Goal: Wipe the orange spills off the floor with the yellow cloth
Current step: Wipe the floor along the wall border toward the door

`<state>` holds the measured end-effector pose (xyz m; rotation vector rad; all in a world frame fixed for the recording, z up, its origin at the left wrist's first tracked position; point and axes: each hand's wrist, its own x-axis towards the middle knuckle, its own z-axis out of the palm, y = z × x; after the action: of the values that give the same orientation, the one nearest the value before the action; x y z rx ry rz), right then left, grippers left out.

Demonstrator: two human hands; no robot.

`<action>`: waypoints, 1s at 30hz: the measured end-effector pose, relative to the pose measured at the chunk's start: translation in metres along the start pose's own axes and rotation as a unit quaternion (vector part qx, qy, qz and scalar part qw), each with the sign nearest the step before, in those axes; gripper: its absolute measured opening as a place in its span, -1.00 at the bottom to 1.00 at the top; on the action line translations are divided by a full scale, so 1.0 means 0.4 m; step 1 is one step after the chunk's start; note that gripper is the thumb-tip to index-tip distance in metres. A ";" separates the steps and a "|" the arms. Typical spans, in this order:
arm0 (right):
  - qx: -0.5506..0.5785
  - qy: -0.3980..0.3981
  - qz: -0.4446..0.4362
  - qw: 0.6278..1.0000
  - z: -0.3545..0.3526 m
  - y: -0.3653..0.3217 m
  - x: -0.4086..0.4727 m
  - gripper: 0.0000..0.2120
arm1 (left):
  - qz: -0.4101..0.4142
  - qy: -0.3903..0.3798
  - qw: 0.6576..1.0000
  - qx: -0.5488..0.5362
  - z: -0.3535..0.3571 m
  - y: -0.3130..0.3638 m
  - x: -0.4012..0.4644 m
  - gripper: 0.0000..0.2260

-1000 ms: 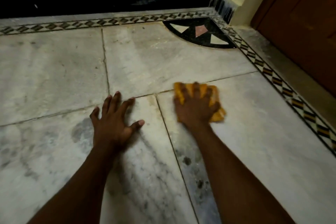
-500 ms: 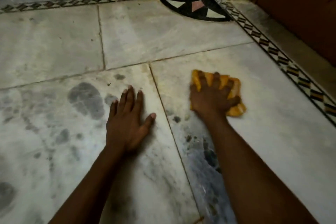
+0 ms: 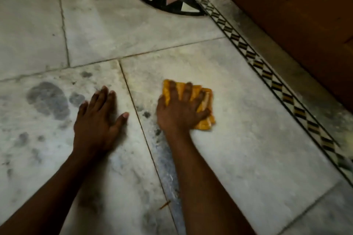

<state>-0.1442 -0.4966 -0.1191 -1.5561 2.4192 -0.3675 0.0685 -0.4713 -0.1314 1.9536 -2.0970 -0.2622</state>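
Note:
The yellow cloth lies folded on the white marble floor, right of a tile joint. My right hand presses flat on top of it, fingers spread over the fabric and covering most of it. My left hand rests flat on the neighbouring tile to the left, palm down, fingers apart, holding nothing. A small orange streak shows on the joint line near my right forearm. No larger orange spill is visible around the cloth.
A patterned black-and-gold border strip runs diagonally on the right, with a brown wooden door beyond it. A dark inlay quarter-circle sits in the far corner. Grey smudges mark the left tile.
The cloth under my right hand has slid toward me and slightly right across the tile. My left hand stays planted flat on the left tile. The view has tilted down.

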 end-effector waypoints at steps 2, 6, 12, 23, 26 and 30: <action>-0.040 0.041 -0.147 0.987 0.000 0.040 -0.102 -0.44 | -0.013 0.007 1.000 -0.010 -0.007 0.010 -0.008 -0.17; -0.078 0.013 -0.305 0.949 -0.050 0.279 -0.321 -0.46 | -0.030 0.044 0.998 -0.042 -0.005 0.035 -0.055 -0.28; -0.056 0.018 0.020 0.998 -0.119 0.373 -0.207 -0.43 | -0.022 0.045 0.998 -0.043 0.018 0.102 -0.276 -0.41; -0.061 0.003 -0.223 0.973 -0.109 0.429 -0.505 -0.47 | -0.050 0.050 0.993 -0.092 0.027 0.152 -0.449 -0.41; -0.060 0.056 -0.053 0.995 -0.110 0.431 -0.432 -0.46 | -0.035 0.063 0.994 -0.084 0.038 0.165 -0.509 -0.42; -0.017 -0.006 -0.007 1.000 -0.079 0.304 -0.390 -0.45 | -0.004 0.053 0.996 -0.072 0.038 0.157 -0.575 -0.45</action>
<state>-0.1955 -0.3031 -0.1201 -1.5855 2.4188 -0.3212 0.0180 -0.2379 -0.1423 1.8522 -1.9470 -0.2967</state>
